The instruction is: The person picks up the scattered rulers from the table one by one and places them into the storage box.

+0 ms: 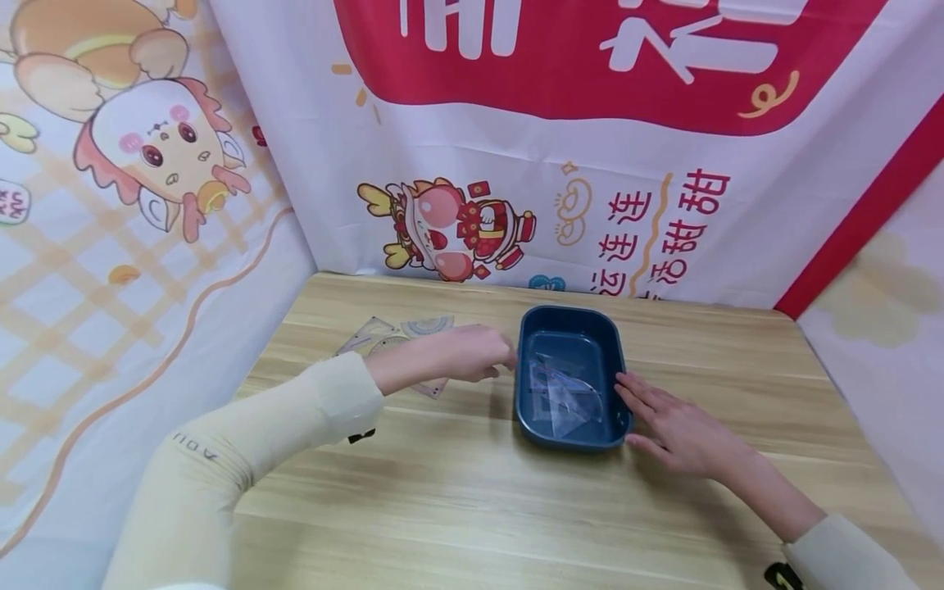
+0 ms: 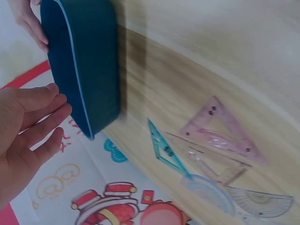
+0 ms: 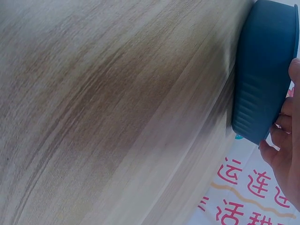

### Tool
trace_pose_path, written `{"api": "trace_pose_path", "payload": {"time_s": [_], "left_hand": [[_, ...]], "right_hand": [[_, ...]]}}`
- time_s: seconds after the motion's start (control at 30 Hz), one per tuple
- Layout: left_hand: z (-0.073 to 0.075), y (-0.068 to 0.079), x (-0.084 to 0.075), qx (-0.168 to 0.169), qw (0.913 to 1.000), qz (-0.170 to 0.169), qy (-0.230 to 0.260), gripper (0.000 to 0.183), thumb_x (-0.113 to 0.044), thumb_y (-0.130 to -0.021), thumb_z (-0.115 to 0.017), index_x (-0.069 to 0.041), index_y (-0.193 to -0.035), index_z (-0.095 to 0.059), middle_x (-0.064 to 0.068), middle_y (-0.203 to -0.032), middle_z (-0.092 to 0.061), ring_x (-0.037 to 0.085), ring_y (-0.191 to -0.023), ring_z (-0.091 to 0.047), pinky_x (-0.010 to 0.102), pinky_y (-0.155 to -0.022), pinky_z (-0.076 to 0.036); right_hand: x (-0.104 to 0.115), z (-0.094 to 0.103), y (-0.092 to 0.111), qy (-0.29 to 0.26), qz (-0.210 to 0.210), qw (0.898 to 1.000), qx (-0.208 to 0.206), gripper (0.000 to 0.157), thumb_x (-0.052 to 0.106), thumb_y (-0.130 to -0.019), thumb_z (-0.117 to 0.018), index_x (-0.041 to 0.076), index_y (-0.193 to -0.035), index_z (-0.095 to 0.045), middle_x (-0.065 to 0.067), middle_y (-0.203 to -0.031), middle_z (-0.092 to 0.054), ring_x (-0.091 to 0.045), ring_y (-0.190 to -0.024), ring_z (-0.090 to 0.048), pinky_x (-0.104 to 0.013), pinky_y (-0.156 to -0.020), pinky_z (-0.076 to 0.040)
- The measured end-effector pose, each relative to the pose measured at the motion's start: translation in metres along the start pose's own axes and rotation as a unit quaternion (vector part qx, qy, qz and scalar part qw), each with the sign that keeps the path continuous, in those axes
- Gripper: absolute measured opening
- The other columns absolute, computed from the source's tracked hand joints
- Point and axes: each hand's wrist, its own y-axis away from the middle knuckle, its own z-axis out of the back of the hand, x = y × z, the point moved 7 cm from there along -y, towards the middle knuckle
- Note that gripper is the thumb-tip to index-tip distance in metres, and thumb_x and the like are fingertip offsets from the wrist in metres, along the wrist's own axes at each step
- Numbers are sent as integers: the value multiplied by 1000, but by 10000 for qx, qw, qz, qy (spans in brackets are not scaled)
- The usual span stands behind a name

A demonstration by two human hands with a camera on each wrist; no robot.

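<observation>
A dark blue rectangular tub [image 1: 571, 445] stands on the wooden table with clear plastic set squares [image 1: 574, 406] inside. My left hand [image 1: 475, 352] hovers by the tub's left rim, its fingers loosely bent and nothing in them in the left wrist view. On the opposite side, my right hand [image 1: 678, 430] rests its fingertips on the right rim, thumb near the front corner. Left of the tub lie a pink set square [image 2: 236, 125], a teal set square [image 2: 178, 165], a bluish protractor [image 2: 211, 192] and a clear protractor [image 2: 262, 204]; my left forearm partly covers this group in the head view.
The wooden table [image 1: 442, 508] extends in front of the tub and to its right. A printed white and red cloth [image 1: 457, 139] hangs behind the table's far edge, and another patterned cloth [image 1: 147, 328] is along the left side.
</observation>
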Motion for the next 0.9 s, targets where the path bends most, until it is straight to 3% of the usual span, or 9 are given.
{"api": "trace_pose_path", "payload": {"time_s": [0.23,0.43,0.57,0.67,0.77,0.83,0.9], "left_hand": [[-16,18,18,-188,9991,277,246,26,-12,-90,-73,-12,-117,-73,3,-114,-74,15,-108,-69,27,-94,-56],[-35,37,33,-67,9956,836,422,28,-11,-91,-72,-9,-119,-72,4,-118,-73,18,-111,-68,31,-95,-56],[-47,48,45,-256,9934,1007,475,25,-5,-90,-70,-5,-115,-72,8,-114,-74,22,-108,-69,34,-92,-57],[-54,53,53,-479,9924,1027,489,14,-2,-88,-68,-4,-101,-74,7,-98,-75,19,-89,-69,30,-79,-58],[-61,58,60,-668,9904,1061,575,9,0,-87,-66,-7,-85,-72,0,-77,-67,11,-68,-58,24,-62,-49],[-66,62,63,-743,9888,1133,630,12,-2,-87,-67,-9,-77,-68,-4,-70,-59,9,-62,-49,22,-56,-41],[-71,65,66,-793,9866,1267,658,15,-5,-88,-68,-12,-75,-65,-5,-72,-56,8,-62,-48,21,-54,-40]], "right_hand": [[-1,-1,0,-27,-34,10000,70,78,59,-99,-47,7,-155,-32,-13,-165,-24,-33,-147,-36,-53,-111,-43],[0,-1,0,-5,32,10000,15,76,56,-99,-48,6,-154,-34,-13,-165,-25,-33,-147,-36,-52,-111,-42],[0,-1,-1,-42,25,10000,22,76,56,-99,-48,6,-154,-34,-13,-165,-25,-33,-147,-36,-52,-111,-43],[-1,-2,-1,-97,-41,9999,63,77,58,-99,-47,7,-155,-32,-13,-165,-23,-33,-147,-36,-53,-111,-43],[-2,-2,0,-120,-76,9999,83,78,59,-99,-46,8,-156,-31,-12,-166,-22,-33,-147,-36,-53,-111,-43],[-1,-2,0,-103,-71,9999,85,77,59,-99,-45,8,-156,-31,-13,-166,-22,-34,-147,-36,-53,-110,-43],[-1,-2,0,-87,-55,9999,71,77,58,-100,-46,8,-156,-31,-13,-166,-22,-34,-147,-37,-53,-110,-43]]}}
